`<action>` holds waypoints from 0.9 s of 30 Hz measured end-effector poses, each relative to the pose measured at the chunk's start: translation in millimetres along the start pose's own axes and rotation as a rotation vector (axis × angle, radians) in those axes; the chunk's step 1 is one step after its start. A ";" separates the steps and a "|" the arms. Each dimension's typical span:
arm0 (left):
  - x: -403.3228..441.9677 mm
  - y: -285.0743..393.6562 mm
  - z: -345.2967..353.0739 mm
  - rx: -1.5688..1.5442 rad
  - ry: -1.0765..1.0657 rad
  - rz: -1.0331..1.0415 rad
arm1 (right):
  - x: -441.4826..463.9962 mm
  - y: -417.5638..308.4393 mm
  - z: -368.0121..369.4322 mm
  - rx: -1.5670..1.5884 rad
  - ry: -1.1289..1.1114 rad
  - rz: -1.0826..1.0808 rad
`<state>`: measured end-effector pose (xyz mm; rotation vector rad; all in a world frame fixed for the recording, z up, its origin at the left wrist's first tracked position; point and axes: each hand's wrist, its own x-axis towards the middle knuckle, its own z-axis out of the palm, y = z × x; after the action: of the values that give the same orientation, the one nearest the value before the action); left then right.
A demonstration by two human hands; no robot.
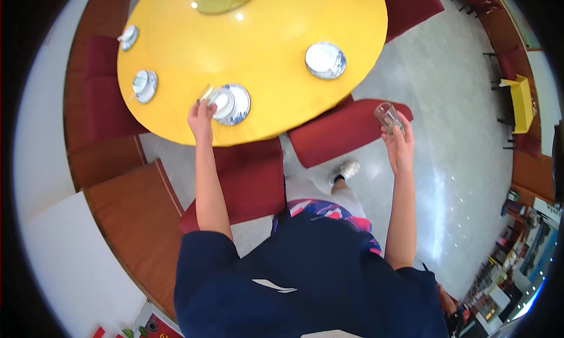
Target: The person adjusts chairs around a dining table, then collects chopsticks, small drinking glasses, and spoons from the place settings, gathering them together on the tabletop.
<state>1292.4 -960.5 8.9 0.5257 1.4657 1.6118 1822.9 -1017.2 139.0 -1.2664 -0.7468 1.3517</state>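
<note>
My left hand [201, 119] is closed around a small clear glass [207, 92] over the near edge of the round yellow table [264, 62]. Right beside that glass is a white bowl [224, 104] on a blue-and-white plate [242, 107]; whether they touch, I cannot tell. Out to the right, off the table, my right hand [400, 145] grips another clear glass [389, 117], which is tilted. It is held above a red chair [343, 132].
A second place setting [326, 60] lies on the table's right side. Cups on saucers [145, 86] stand along its left side, and a round glass stand [229, 2] is at the far side. Another red chair [249, 179] is close before me; a brown bench [132, 226] is at left.
</note>
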 end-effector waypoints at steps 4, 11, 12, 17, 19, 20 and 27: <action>-81.9 18.7 65.7 -0.566 -0.157 -0.189 | 15.3 -9.8 -54.1 0.410 -0.160 -0.011; -239.0 -13.6 233.9 -0.958 -0.357 -0.464 | 19.0 -36.4 -199.6 0.779 -0.324 0.191; -256.2 -21.9 264.0 -1.002 -0.350 -0.503 | 19.8 -45.1 -220.0 0.769 -0.330 0.224; -292.9 -48.5 394.7 -0.919 -0.456 -0.614 | 31.0 -69.6 -305.4 0.786 -0.309 0.211; -291.6 -50.6 443.7 -0.865 -0.483 -0.592 | 46.7 -78.0 -328.4 0.822 -0.321 0.181; -288.8 -53.5 466.4 -0.810 -0.498 -0.581 | 56.9 -81.1 -339.2 0.857 -0.322 0.162; -233.5 -99.0 632.5 -0.853 -0.738 -0.717 | 183.8 -124.0 -399.2 0.927 -0.157 0.176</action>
<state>1945.0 -791.3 108.5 0.0416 0.2693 1.1076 2264.3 -903.2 112.7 -0.4896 -0.0477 1.6645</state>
